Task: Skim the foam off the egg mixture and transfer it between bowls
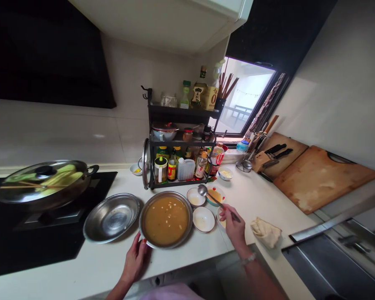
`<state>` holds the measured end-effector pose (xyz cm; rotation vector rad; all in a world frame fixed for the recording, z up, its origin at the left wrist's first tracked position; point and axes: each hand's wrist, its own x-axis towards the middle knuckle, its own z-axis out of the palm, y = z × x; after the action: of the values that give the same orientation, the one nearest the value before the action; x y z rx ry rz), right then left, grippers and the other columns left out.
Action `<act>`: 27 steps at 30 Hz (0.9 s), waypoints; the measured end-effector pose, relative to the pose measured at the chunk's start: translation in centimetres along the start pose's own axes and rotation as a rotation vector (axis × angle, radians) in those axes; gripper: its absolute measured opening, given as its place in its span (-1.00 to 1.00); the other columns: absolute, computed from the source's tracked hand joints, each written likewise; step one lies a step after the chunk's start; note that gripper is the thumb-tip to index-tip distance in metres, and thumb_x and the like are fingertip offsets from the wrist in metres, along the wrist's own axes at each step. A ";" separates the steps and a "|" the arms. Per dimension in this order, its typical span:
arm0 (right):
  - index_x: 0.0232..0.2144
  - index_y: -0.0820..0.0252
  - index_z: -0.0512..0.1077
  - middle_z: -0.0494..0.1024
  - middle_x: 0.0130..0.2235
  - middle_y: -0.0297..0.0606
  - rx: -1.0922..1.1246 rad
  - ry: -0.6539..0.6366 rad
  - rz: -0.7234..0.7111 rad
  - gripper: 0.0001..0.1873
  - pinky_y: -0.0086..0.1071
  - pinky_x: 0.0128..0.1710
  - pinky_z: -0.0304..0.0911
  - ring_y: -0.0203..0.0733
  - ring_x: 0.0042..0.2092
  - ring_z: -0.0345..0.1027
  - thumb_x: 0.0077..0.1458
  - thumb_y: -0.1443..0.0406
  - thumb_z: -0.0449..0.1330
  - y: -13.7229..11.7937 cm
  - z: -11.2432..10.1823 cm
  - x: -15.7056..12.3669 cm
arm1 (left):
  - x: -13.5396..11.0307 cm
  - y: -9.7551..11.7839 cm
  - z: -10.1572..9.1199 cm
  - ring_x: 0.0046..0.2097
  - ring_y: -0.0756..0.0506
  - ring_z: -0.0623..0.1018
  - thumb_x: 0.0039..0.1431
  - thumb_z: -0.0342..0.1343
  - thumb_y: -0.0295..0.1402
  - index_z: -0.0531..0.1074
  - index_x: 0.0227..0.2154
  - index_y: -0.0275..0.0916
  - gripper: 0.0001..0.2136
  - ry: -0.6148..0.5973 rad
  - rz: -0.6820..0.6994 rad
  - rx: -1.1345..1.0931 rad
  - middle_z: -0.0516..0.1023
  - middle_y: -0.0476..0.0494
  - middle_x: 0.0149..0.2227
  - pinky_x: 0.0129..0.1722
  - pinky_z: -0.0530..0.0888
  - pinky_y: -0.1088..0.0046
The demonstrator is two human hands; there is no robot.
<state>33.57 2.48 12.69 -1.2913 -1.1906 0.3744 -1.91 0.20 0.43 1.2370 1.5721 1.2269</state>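
My right hand (233,227) grips the dark handle of a ladle (203,190), whose round metal head is over the small bowls. Beneath it is a bowl of brownish soup (216,194) with a red-patterned rim. Two small white bowls (203,219) stand to the left, one behind the other. Another bowl (219,214) is partly hidden behind my right hand. My left hand (135,255) holds the near left rim of a metal basin (166,219) filled with brown soup, pale bits floating on it.
An empty metal basin (111,217) lies left of the soup. A lidded pan (46,183) with greens sits on the black cooktop. Behind stands a seasoning rack (183,143). A folded cloth (266,231), knife block (264,159), cutting board (323,179) and sink (331,258) are rightward.
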 end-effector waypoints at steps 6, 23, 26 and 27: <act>-0.27 0.28 0.48 0.54 -0.46 -0.24 -0.066 0.131 0.146 -0.55 -0.40 -0.58 0.36 -0.25 -0.51 0.39 -0.04 0.02 0.16 4.8 -1.6 2.9 | 0.3 -0.8 -0.1 -0.42 -0.16 0.56 -0.01 0.00 0.14 0.33 0.07 -0.38 -0.27 0.016 0.004 0.030 0.58 -0.11 -0.49 -0.36 0.49 0.36; -0.41 0.29 0.40 0.47 -0.65 -0.35 0.153 0.500 0.404 -0.59 -0.43 -0.62 0.36 -0.22 -0.60 0.41 -0.20 0.05 0.24 6.7 -3.0 4.0 | 0.1 0.1 -0.1 -0.48 -0.12 0.53 -0.03 -0.02 0.18 0.34 0.06 -0.36 -0.24 0.012 0.002 0.025 0.55 -0.06 -0.53 -0.41 0.48 0.38; -0.43 0.29 0.40 0.47 -0.65 -0.35 0.178 0.512 0.402 -0.61 -0.43 -0.63 0.35 -0.22 -0.60 0.41 -0.20 0.07 0.25 6.1 -3.3 4.0 | 0.2 -0.6 -0.1 -0.46 -0.11 0.53 -0.02 -0.04 0.19 0.26 0.11 -0.43 -0.18 -0.009 -0.018 0.040 0.56 -0.07 -0.51 -0.36 0.48 0.37; -0.44 0.29 0.40 0.47 -0.65 -0.35 0.186 0.510 0.402 -0.62 -0.43 -0.64 0.35 -0.23 -0.60 0.41 -0.21 0.08 0.26 5.8 -3.4 4.0 | 0.2 -0.9 -0.1 -0.45 -0.12 0.53 -0.01 -0.05 0.19 0.23 0.13 -0.44 -0.18 -0.018 -0.023 0.040 0.57 -0.07 -0.50 -0.34 0.48 0.37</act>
<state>40.21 5.68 10.06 -1.3546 -0.4558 0.4029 -2.22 0.35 -0.41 1.2482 1.6009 1.1719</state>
